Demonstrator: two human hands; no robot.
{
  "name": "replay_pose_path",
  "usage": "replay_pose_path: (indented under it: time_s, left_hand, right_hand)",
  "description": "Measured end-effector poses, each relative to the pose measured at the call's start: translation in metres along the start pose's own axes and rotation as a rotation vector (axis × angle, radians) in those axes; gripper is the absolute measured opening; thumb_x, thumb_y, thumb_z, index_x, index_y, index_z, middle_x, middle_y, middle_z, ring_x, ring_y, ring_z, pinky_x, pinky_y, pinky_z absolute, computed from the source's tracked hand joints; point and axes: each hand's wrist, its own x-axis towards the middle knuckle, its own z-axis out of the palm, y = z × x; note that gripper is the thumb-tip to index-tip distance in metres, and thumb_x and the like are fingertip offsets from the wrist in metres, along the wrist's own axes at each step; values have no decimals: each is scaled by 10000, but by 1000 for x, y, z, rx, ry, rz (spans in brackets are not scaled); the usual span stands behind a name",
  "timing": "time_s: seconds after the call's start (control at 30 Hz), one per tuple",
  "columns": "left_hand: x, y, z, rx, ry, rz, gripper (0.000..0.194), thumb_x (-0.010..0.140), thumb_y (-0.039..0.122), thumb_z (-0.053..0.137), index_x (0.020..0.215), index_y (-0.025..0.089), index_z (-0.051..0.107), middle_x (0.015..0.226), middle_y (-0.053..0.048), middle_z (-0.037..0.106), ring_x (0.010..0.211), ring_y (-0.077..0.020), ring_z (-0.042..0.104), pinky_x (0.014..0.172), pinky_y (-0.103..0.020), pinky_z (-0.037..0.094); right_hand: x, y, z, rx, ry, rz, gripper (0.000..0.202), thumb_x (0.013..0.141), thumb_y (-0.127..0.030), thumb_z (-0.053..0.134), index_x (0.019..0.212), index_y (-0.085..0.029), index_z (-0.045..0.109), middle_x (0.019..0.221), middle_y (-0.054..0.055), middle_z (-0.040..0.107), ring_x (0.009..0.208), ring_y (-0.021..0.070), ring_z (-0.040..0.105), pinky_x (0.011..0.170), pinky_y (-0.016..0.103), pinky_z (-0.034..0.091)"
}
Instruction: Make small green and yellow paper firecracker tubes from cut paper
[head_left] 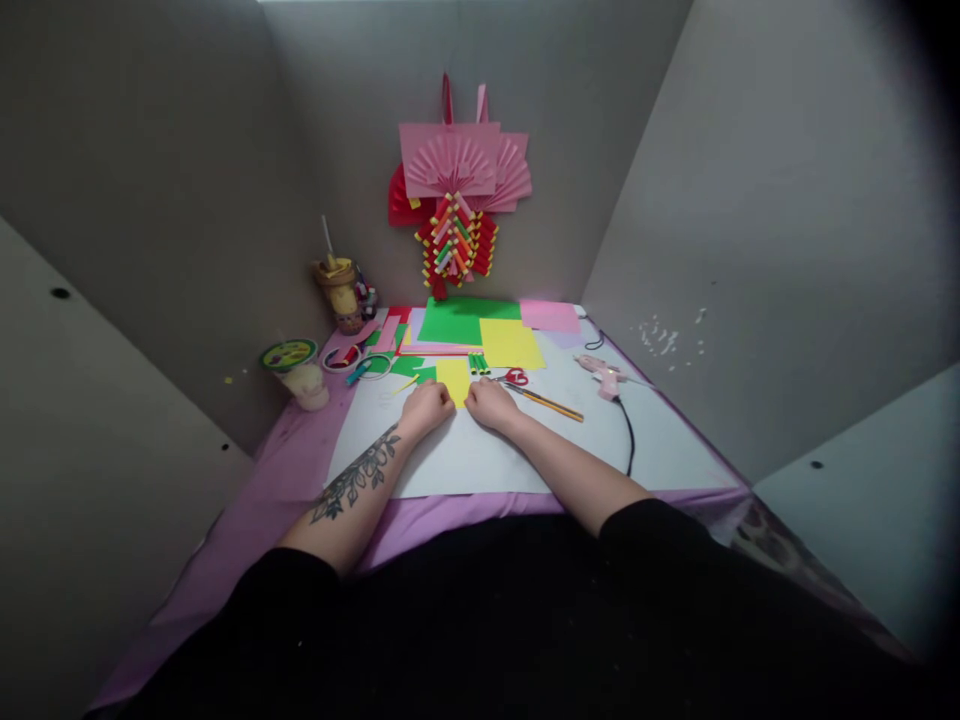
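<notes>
A small piece of yellow paper point(452, 376) lies on the white sheet point(525, 455) between my hands. My left hand point(429, 407) is closed at its left edge, and my right hand point(491, 404) is closed at its right edge. The fingertips are mostly hidden under both hands. Just beyond my right hand sit several green paper rolls point(478, 363) with yellow ends. Red-handled scissors point(517, 377) lie beside that hand, partly behind it. Close by on the right is a yellow-and-black pencil-like stick point(553, 403).
Larger yellow point(514, 345), green point(457, 322) and pink sheets point(550, 316) lie farther back. A pink glue gun point(602, 377) with a black cord rests at right. Tape rolls point(374, 367), a lidded tub point(304, 378) and a holder point(341, 295) stand left. Paper firecracker decorations point(454, 235) hang behind.
</notes>
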Motion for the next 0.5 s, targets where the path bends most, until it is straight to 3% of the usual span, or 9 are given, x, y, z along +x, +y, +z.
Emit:
replay_pose_path:
  time_s: [0.17, 0.37, 0.5]
  left_hand:
    - [1, -4, 1, -3, -23, 235, 271, 788, 160, 585, 962, 273, 759, 999, -55, 624, 941, -198, 575, 867, -315, 442]
    - [-1, -4, 1, 62, -32, 325, 264, 852, 202, 557, 957, 318, 770, 1039, -54, 642, 933, -219, 569, 835, -344, 415]
    - [-9, 6, -6, 155, -38, 393, 271, 891, 240, 515, 976, 302, 764, 1047, -76, 635, 953, -250, 549, 824, -374, 386]
  right_hand:
    - [3, 4, -2, 106, 2, 31, 105, 840, -250, 562, 916, -180, 582, 961, 89, 642, 848, 206, 586, 671, 275, 378]
    - [3, 4, -4, 143, 7, 53, 82, 804, -172, 565, 884, -190, 564, 943, 63, 649, 822, 182, 577, 641, 261, 341]
    - [2, 3, -5, 150, 9, 49, 80, 791, -157, 569, 864, -192, 562, 930, 58, 652, 826, 184, 572, 647, 264, 339]
